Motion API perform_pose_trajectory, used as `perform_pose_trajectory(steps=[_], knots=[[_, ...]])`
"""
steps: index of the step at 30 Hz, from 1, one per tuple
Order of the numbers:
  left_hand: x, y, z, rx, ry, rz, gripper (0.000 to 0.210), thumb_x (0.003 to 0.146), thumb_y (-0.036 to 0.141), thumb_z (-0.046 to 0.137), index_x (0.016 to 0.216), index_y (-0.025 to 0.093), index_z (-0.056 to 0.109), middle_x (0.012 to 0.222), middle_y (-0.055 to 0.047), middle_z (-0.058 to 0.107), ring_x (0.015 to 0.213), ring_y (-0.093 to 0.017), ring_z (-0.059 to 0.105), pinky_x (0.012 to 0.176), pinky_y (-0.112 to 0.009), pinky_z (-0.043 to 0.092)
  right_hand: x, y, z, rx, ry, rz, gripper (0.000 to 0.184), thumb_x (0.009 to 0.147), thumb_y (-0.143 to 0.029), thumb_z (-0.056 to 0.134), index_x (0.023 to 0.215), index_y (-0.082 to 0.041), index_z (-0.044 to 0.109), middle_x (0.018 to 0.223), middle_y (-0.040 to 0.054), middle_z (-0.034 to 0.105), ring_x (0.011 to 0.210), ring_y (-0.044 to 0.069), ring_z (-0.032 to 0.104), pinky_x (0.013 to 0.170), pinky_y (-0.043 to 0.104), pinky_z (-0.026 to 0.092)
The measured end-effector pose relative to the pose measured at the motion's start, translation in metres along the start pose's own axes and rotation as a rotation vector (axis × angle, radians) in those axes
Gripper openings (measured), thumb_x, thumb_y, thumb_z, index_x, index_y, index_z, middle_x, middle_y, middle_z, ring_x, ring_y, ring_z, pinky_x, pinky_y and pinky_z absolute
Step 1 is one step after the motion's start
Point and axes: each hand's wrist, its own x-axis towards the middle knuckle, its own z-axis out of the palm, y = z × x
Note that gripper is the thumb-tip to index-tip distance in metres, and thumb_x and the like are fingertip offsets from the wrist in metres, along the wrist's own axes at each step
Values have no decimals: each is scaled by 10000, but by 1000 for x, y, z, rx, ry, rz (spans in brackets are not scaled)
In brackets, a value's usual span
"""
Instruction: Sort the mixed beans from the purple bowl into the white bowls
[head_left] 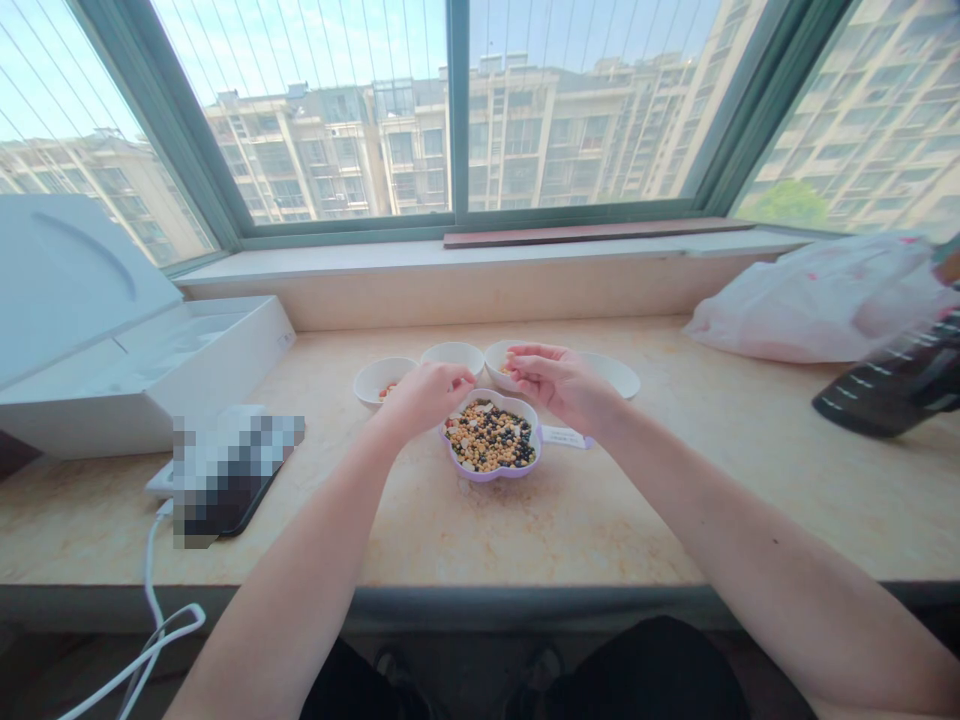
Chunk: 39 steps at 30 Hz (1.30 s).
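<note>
A lilac-rimmed, flower-shaped bowl (495,476) holds mixed beans and seeds (491,435), with black, yellow and whitish ones among them. Over its back left edge is my left hand (429,392), its fingers curled together; what they hold, if anything, is hidden. My right hand (562,385) pinches a small pale bean (511,359) at the front of a white bowl (493,352). Three other white bowls stand in the row: one on the left (365,384) with a few reddish pieces, a middle bowl (452,353), and a right bowl (619,374) partly behind my right hand.
To the left are an open white box (225,350), a phone (251,490) and a white cable (154,570). A white plastic bag (810,300) and a dark container with markings (877,390) occupy the right side. A labelled strip (566,437) lies beside the lilac bowl.
</note>
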Motion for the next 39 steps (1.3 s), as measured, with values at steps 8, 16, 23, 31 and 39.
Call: perform_pose_trajectory(steps=[8, 16, 23, 31, 39], knots=[[2, 6, 1, -93, 71, 7, 233, 937, 287, 561, 1012, 224, 772, 910, -35, 769, 761, -172, 671, 744, -297, 522, 1, -1, -3, -54, 30, -3, 276, 697, -296, 806, 939, -204, 708, 897, 48, 730, 679, 121, 609, 599, 253, 528], [3, 13, 8, -332, 178, 72, 234, 914, 298, 648, 1112, 208, 732, 916, -20, 754, 743, -117, 659, 728, -252, 540, -5, 8, 6, -693, 69, -355, 179, 808, -348, 694, 872, -194, 760, 863, 47, 756, 725, 160, 647, 706, 312, 537], [2, 16, 8, -340, 168, 79, 149, 901, 294, 668, 972, 208, 766, 891, -15, 768, 757, -138, 667, 729, -261, 532, -7, 13, 8, -880, 69, -490, 151, 853, -283, 658, 904, -210, 779, 854, 40, 769, 724, 174, 671, 710, 317, 538], [3, 13, 6, -245, 216, 60, 131, 918, 267, 639, 922, 204, 754, 877, -16, 765, 755, -144, 659, 774, -276, 523, -7, 12, 7, -893, 67, -474, 183, 870, -305, 652, 989, -206, 750, 860, 40, 759, 691, 161, 662, 678, 297, 535], [-2, -25, -33, 168, 84, -179, 210, 922, 257, 546, 932, 187, 744, 998, -73, 761, 904, -218, 677, 855, -342, 502, -6, 9, 1, -1093, 30, -438, 153, 877, -269, 627, 857, -190, 757, 732, 24, 728, 607, 145, 614, 640, 284, 471]])
